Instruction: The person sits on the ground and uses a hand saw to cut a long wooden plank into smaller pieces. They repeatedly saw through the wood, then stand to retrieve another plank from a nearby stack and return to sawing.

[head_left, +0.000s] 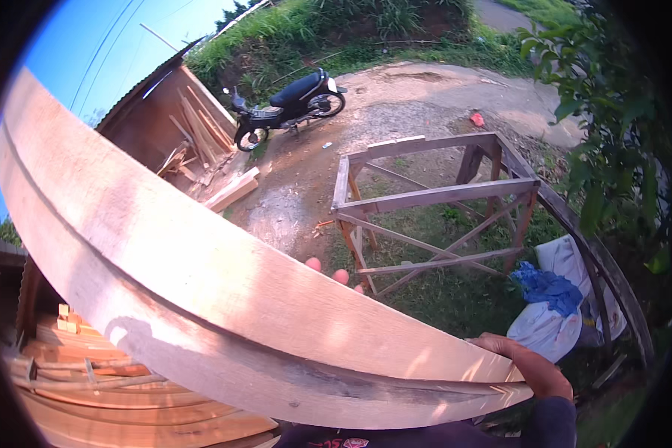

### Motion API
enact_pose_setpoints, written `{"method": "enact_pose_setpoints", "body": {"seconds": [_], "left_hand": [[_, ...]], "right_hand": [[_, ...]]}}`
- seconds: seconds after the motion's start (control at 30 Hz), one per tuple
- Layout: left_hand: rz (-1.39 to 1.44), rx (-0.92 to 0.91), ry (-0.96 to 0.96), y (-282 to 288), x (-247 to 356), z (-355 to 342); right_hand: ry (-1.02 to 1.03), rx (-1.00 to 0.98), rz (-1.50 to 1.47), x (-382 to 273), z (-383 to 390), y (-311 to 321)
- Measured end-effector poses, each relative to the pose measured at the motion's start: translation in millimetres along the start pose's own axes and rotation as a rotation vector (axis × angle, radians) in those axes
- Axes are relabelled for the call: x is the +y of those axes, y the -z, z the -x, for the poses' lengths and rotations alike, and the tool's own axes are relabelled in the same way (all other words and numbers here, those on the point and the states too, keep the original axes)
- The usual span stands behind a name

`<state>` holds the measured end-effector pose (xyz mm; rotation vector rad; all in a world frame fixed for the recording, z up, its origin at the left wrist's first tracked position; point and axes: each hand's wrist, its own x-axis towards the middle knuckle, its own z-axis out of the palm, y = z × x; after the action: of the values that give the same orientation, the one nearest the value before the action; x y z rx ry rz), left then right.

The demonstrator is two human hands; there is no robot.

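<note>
Two long pale wooden planks (194, 254) lie together, stretching from the upper left to the lower right in front of my body. A dark gap runs along between them, with the nearer plank (224, 381) closest to me. Fingertips of my left hand (340, 276) curl up past the far edge at mid-length; the rest of that hand is hidden beneath the wood. My right hand (504, 348) is closed over the far edge close to the right end, its forearm bent in a dark sleeve. Shadows fall across the upper faces.
Beyond the planks stands a wooden trestle frame (448, 198) with crossed braces. White sacks (549, 328) and a blue cloth (549, 287) lie right of it. A motorcycle (291, 104) is parked near a shed (149, 123) with leaning timber. Stacked boards (142, 414) are at lower left.
</note>
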<state>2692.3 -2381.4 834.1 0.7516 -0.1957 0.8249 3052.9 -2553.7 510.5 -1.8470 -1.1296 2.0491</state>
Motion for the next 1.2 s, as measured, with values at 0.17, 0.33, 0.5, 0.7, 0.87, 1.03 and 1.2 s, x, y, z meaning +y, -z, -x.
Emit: {"method": "enact_pose_setpoints", "body": {"seconds": [0.17,0.33,0.5,0.7,0.87,1.03,1.2], "left_hand": [[-0.017,0.128,-0.259,19.5,-8.6,30.7],[-0.043,0.218,-0.461,48.4,-2.9,75.6],[-0.017,0.269,-0.557,90.3,2.3,104.1],[-0.087,0.461,-0.513,144.5,42.2,110.8],[-0.134,0.427,-0.474,176.8,87.0,90.9],[-0.151,0.427,-0.392,195.6,160.5,77.2],[-0.182,0.47,-0.302,214.9,239.1,64.5]], "right_hand": [[0.095,-0.003,0.022,-29.7,-48.7,7.3],[0.201,0.114,0.07,-134.5,-54.1,20.3],[0.256,0.112,0.161,-222.1,-74.1,0.6],[0.302,0.043,0.257,-273.5,-111.1,-42.8],[0.303,-0.038,0.33,-313.3,-144.1,-109.4],[0.277,-0.053,0.369,-362.1,-173.8,-181.3],[0.242,-0.02,0.372,-401.5,-192.8,-233.7]]}}
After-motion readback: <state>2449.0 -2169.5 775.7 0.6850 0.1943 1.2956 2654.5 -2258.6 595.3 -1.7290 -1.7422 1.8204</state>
